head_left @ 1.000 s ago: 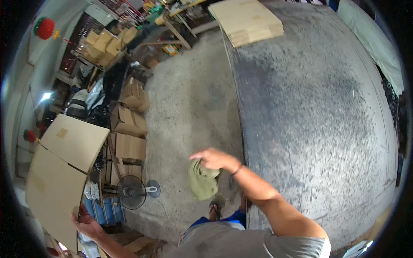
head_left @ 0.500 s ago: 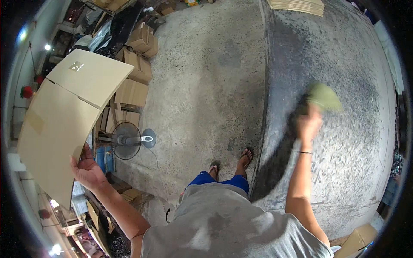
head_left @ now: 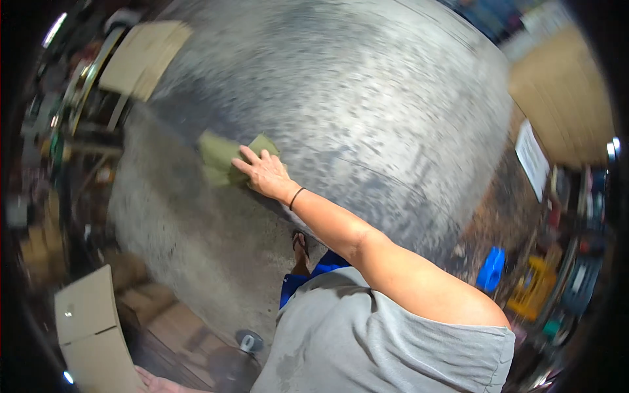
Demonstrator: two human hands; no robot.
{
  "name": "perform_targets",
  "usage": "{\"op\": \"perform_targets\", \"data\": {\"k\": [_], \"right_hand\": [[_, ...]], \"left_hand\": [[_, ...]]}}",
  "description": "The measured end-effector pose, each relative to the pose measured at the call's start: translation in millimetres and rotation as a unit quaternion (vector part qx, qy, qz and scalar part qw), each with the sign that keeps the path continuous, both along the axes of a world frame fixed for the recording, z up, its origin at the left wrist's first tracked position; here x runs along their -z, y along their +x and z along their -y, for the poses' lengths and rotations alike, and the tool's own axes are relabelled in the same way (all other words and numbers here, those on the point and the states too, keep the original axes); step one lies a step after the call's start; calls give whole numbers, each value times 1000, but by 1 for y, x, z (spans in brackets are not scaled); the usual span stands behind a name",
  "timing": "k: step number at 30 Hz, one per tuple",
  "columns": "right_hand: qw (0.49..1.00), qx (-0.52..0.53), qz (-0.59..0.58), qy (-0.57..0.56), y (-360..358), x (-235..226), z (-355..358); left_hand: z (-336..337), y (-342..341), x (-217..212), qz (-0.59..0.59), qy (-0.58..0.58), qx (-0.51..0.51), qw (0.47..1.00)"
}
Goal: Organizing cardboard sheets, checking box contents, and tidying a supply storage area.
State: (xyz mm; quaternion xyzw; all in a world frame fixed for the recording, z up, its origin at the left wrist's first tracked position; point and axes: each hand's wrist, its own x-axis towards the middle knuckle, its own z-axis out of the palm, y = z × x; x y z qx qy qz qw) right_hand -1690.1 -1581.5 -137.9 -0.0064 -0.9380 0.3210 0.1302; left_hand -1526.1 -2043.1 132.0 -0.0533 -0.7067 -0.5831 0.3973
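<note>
My right hand [head_left: 265,175] reaches forward and left over the edge of a raised grey, dark-stained surface [head_left: 373,98]. Its fingers are spread across a folded olive-green cloth [head_left: 219,157], which shows on both sides of them. The thumb is hidden, and the cloth is slightly blurred. Down at the lower left, my left hand [head_left: 156,382] is partly cut off by the frame edge. It holds the edge of a large tan cardboard sheet [head_left: 98,347], creased or slit across its upper part.
Flat cardboard [head_left: 144,59] lies at the far left end of the surface. Boxes [head_left: 187,334] and a fan base [head_left: 249,342] stand at the lower left. On the right are a large cardboard piece [head_left: 563,98], a white sheet [head_left: 532,160], a blue object [head_left: 491,268] and a yellow crate [head_left: 531,288].
My view has turned right. My right arm has swung across to the left with the green cloth. The cardboard and my left hand now sit lower in view.
</note>
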Motion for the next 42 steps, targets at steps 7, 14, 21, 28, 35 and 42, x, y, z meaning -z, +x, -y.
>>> {"op": "perform_targets", "data": {"k": [7, 14, 21, 28, 35, 42], "right_hand": [[938, 320, 98, 84, 232, 30, -78], [635, 728, 244, 86, 546, 17, 28], [-17, 970, 21, -241, 725, -41, 257], [439, 896, 58, 22, 598, -65, 206], [868, 487, 70, 63, 514, -53, 126], [753, 653, 77, 33, 713, -1, 46]], "left_hand": [[-75, -148, 17, 97, 260, 86, 957], [-152, -212, 88, 247, 285, 333, 864], [-229, -192, 166, 365, 311, 526, 702], [-291, -157, 207, 494, 276, 585, 581], [-327, -130, 267, 540, 299, 604, 504], [-319, -42, 268, 554, 252, 604, 515]]}}
